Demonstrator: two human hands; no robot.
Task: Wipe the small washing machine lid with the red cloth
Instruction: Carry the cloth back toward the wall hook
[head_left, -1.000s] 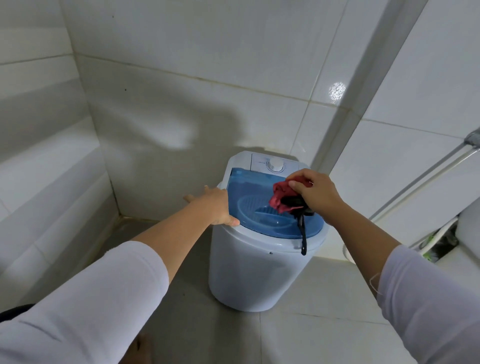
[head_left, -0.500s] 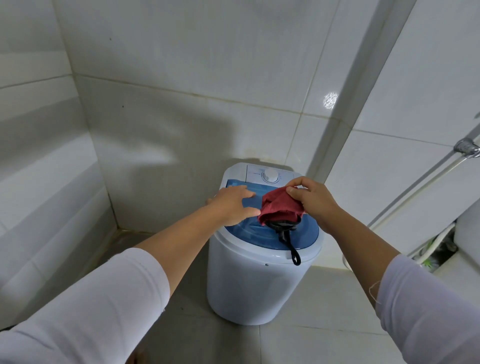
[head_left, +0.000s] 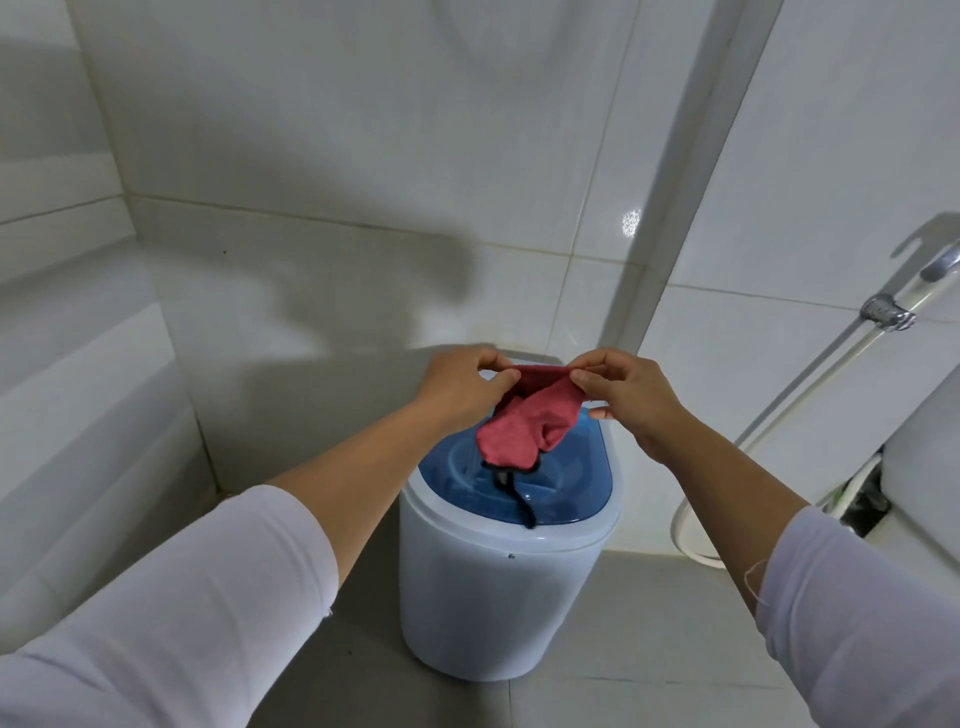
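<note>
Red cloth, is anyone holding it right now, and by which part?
Yes. Both hands hold the red cloth by its top edge: the left hand pinches one end, the right hand the other. The rest hangs above the blue lid.

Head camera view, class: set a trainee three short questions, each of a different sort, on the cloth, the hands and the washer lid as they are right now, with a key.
1. True or false: the red terry cloth lies flat on the translucent blue plastic lid.
2. Multiple choice: which hands hold the cloth? A) left hand only B) right hand only C) both
3. Fill in: a ____ cord hangs from the cloth's lower end over the lid.

Key
1. False: it hangs, stretched between both hands above the small white washing machine.
2. C: each hand pinches an upper corner.
3. black
</note>
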